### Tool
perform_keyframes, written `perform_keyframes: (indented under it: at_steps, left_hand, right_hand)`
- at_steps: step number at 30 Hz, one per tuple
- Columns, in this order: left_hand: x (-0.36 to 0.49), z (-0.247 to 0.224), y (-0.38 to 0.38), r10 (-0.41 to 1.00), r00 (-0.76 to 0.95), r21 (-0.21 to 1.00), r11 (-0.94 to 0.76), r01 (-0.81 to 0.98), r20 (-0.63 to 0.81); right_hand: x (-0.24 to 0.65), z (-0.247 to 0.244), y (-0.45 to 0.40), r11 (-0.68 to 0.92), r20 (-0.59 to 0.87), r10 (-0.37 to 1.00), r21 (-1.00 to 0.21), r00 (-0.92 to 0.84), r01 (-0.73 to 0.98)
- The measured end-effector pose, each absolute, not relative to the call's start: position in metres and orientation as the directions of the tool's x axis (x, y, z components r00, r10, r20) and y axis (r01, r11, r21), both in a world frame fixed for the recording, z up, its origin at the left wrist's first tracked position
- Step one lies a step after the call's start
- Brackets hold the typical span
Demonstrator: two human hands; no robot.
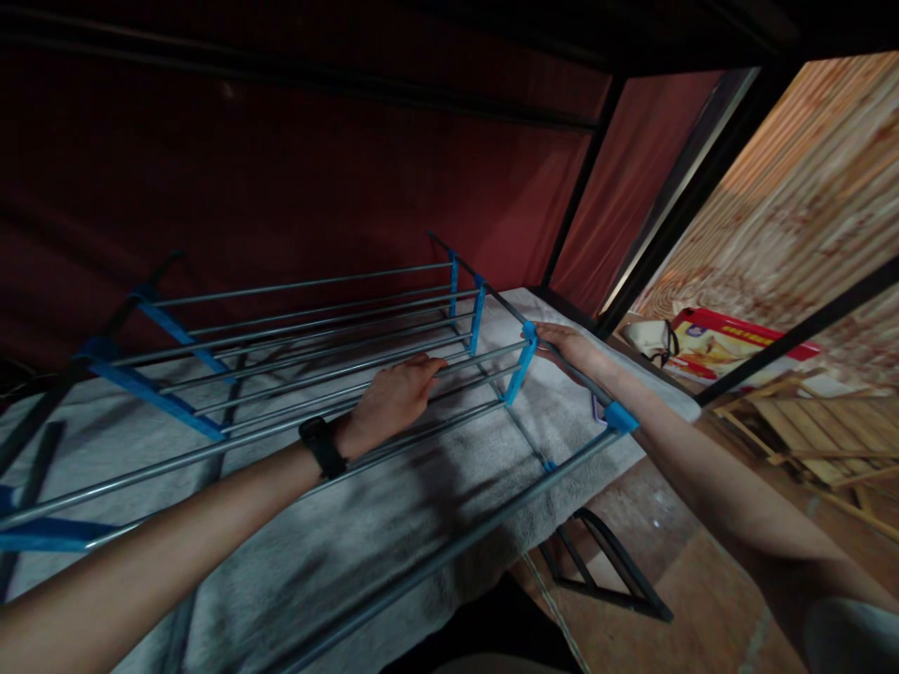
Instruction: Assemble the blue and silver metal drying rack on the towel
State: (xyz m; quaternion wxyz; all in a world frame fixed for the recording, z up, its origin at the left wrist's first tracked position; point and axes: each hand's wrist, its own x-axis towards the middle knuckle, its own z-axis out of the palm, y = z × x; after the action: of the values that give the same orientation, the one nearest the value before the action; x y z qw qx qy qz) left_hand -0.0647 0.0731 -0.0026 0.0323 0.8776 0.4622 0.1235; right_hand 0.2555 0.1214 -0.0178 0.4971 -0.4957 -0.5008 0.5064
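Note:
A rack of grey metal tubes (449,552) with blue plastic connectors (518,373) lies across a surface covered by a pale cloth (281,580). My left hand (395,398), with a dark band on the wrist, is closed round one of the rack's middle tubes. At the rack's right side, my right hand (567,346) is wrapped at the side tube beside a blue connector; its fingertips are partly hidden behind that joint. More blue connectors (158,398) join the tubes at the left end.
Dark red panels (316,187) in a black frame stand behind the rack. At the right are a red box (744,339), a white bag (647,339) and a wooden slatted piece (829,431). A black metal frame (611,562) sits below the cloth's edge.

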Motion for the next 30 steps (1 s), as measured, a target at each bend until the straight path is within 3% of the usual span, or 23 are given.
perform_keyframes:
  at_steps: [18,30]
  left_hand:
    - [-0.0732,-0.0051,0.0722,0.794,0.579,0.063,-0.597,0.799,0.184]
    - [-0.0746,-0.0027,0.0734,0.785,0.593,0.097,-0.614,0.784,0.179]
  right_hand:
    - [0.2527,-0.0244,0.1226,0.004,0.004,1.000,-1.000,-0.010,0.024]
    - [0.2535,-0.0256,0.1232,-0.008,-0.008,1.000,-1.000,-0.001,0.012]
